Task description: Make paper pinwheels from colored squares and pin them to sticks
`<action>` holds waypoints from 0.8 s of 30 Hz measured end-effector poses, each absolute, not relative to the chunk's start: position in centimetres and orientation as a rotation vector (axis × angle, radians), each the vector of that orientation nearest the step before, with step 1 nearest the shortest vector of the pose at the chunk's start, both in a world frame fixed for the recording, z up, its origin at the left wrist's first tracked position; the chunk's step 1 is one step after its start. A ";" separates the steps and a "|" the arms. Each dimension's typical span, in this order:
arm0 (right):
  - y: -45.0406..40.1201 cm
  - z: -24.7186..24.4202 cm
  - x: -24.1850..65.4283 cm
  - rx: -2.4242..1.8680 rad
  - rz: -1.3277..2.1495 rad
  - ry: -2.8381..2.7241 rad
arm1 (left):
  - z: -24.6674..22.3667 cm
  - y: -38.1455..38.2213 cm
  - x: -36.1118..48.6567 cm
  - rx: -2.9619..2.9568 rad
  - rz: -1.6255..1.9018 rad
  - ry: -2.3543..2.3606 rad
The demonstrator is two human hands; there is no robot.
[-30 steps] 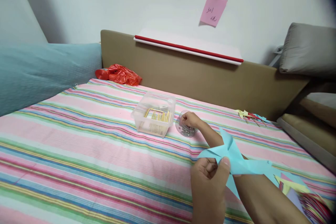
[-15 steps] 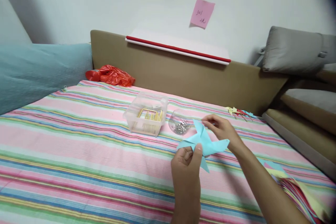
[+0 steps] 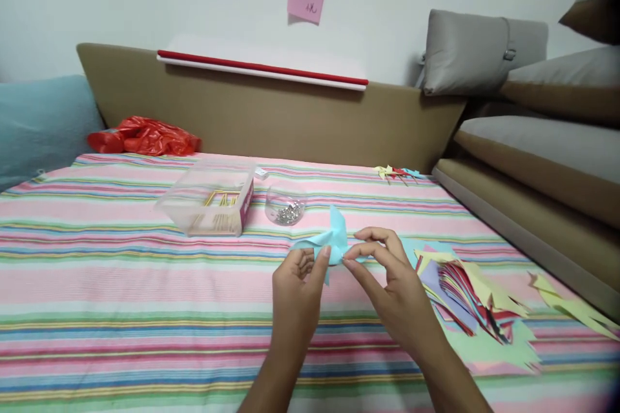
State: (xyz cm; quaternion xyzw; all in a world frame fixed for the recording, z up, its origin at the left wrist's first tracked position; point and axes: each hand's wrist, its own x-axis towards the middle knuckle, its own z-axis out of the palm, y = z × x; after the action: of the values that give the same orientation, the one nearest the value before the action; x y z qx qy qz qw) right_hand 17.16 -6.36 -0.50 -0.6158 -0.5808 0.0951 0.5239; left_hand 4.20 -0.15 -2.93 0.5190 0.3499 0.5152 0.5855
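Observation:
A light blue paper pinwheel (image 3: 334, 230) is held up above the striped cloth. My left hand (image 3: 303, 271) pinches it from the left, thumb on its front and the other fingers curled behind. Against the pinwheel's middle, my right hand (image 3: 382, 264) has thumb and index finger closed on a small shiny pin (image 3: 343, 256), of which only a tiny bit shows. Beyond the hands stands a clear round bowl (image 3: 285, 197) holding many small silver metal pieces.
Left of the bowl is a clear plastic box (image 3: 177, 206) with thin wooden sticks. A pile of coloured paper (image 3: 465, 290) lies to the right. Several small pinwheels (image 3: 397, 173) lie at the back by the headboard (image 3: 271, 122). A red plastic bag (image 3: 150, 137) sits back left; cushions (image 3: 537, 155) line the right.
My right hand has come from beside the bowl to the pinwheel's middle, its fingertips now at the paper. My left hand keeps its hold. The view has turned right.

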 end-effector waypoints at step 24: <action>-7.5 -0.8 19.3 -1.456 0.230 -1.493 | -3.3 -1.2 5.6 1.243 1.190 0.657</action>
State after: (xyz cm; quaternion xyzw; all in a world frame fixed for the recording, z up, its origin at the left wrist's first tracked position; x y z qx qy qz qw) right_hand 19.32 -7.54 -0.79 -0.6017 -0.6169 0.0950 0.4984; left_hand 5.61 -1.24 -3.30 0.5373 0.2839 0.5143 0.6051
